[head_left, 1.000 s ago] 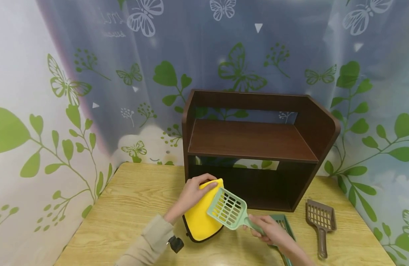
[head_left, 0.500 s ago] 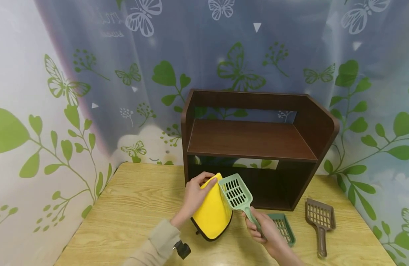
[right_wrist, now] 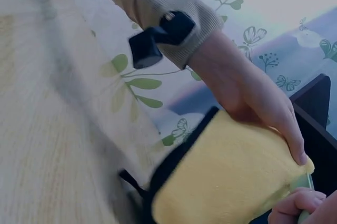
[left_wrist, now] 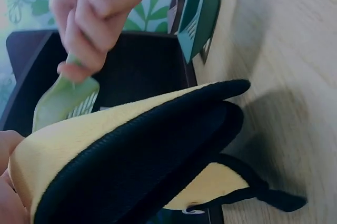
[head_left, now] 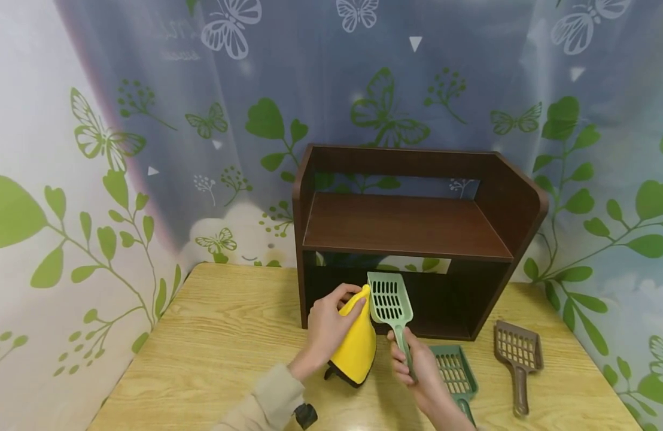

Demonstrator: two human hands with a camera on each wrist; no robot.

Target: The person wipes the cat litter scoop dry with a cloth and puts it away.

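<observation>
The light green litter scoop [head_left: 394,316] has swung from slanting across the yellow fabric pouch [head_left: 358,350] to nearly upright beside its tip, before the dark brown shelf [head_left: 407,224]. The left hand [head_left: 331,323] has shifted right, the pouch turned narrower. The right hand [head_left: 417,362] now uncovers the dark green scoop's basket [head_left: 454,368].

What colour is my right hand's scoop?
Light green; the scoop shows best in the head view.

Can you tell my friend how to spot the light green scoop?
Find the big dark shelf on the table. In front of its lower half, the right hand grips the light green scoop by its handle. Unlike the darker green scoop and brown scoop, it's off the table.
</observation>
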